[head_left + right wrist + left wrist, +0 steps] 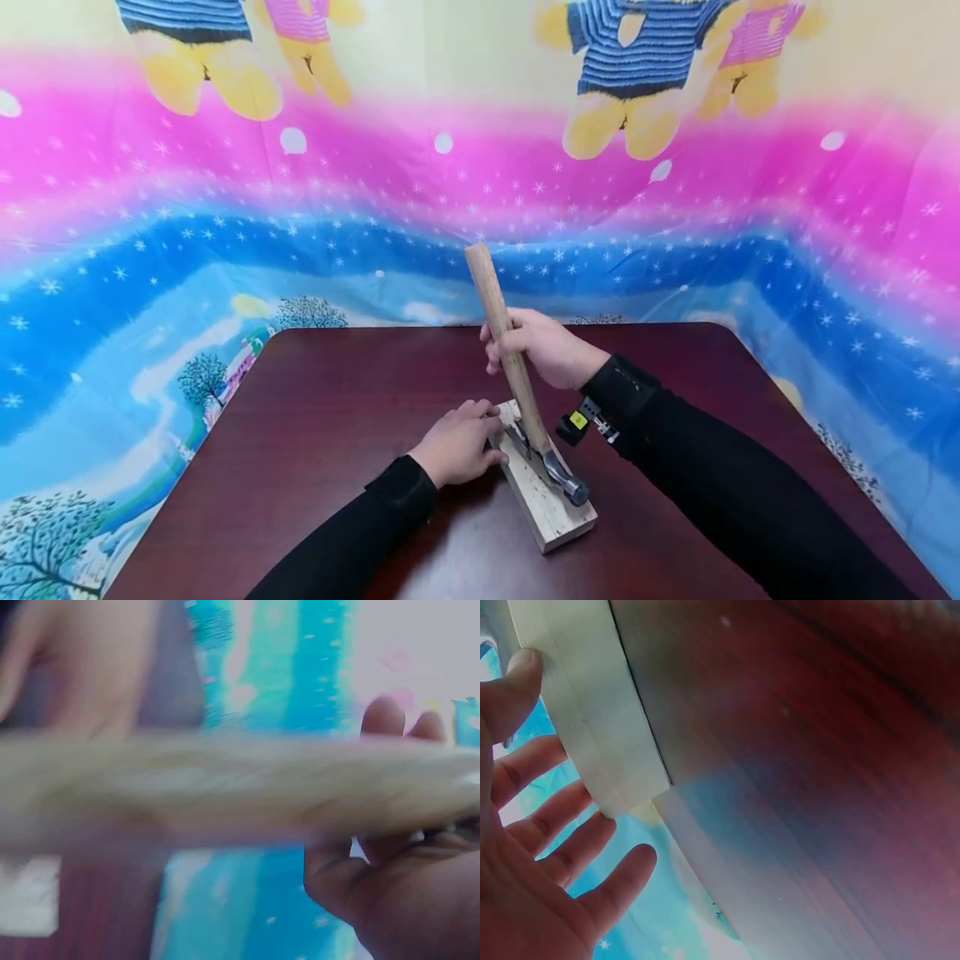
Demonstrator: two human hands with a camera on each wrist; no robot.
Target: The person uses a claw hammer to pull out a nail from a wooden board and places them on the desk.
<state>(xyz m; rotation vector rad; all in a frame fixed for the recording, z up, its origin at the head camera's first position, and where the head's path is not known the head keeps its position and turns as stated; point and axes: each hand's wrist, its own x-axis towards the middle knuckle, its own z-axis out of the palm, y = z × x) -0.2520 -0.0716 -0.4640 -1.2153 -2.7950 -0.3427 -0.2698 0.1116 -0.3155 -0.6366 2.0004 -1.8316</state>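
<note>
On the table lies a pale wooden block (557,517), its long side running away from me. Above it a claw hammer (491,292) leans with its wooden handle up; its metal head is down at the block's top face. My right hand (551,346) grips the handle around its middle, and the right wrist view shows fingers and thumb about the blurred handle (187,791). Along the block's left side, my left hand (459,442) touches it with thumb and fingertips, fingers fairly straight in the left wrist view. Whether the claw holds a nail is too small to tell.
A dark red-brown tabletop (337,392) with rounded far corners carries the block. Behind and on both sides hangs a patterned cloth (420,192) with bears and snowflakes. A small black device with a yellow label (577,419) is strapped at my right wrist.
</note>
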